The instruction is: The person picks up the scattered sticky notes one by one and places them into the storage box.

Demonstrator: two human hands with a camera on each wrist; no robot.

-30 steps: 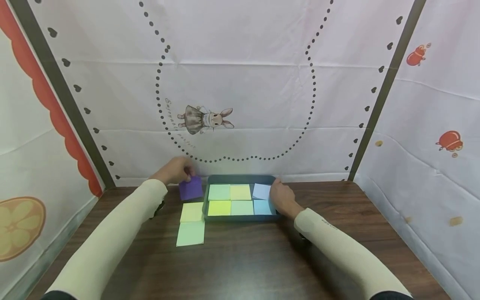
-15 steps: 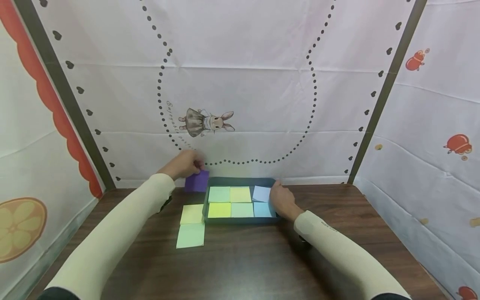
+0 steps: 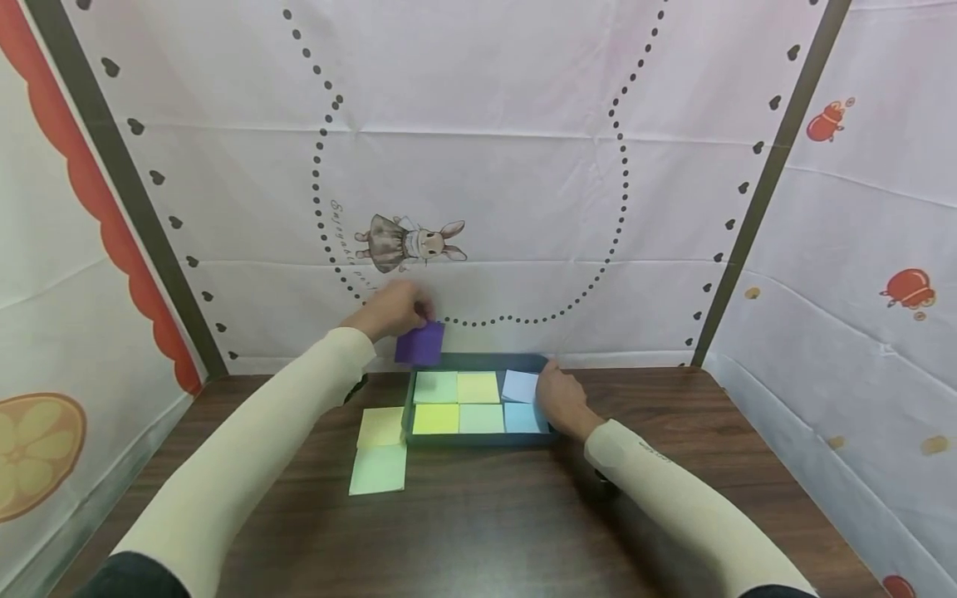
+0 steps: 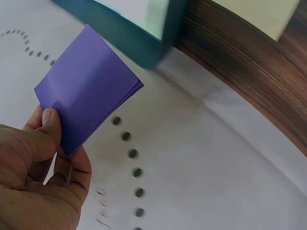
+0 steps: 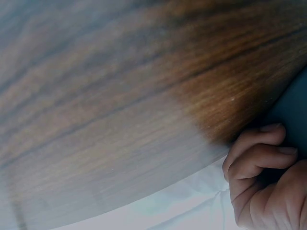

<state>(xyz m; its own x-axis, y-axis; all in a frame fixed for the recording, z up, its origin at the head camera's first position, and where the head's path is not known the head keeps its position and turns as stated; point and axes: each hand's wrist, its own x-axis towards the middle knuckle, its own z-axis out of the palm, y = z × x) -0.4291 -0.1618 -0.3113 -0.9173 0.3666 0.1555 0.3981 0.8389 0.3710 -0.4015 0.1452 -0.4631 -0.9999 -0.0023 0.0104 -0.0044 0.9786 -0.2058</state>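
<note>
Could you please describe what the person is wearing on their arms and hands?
Both arms wear long, close-fitting cream sleeves that end at the wrists. The left hand and right hand are bare, with no gloves, rings or watch visible. The right sleeve bears a small dark marking near the cuff, too small to read.

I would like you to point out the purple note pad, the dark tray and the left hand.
purple note pad (image 4: pixel 88 86), left wrist view, middle of its top face.
dark tray (image 3: pixel 478 361), head view, its far rim.
left hand (image 3: pixel 392 309), head view, back of the hand.
</note>
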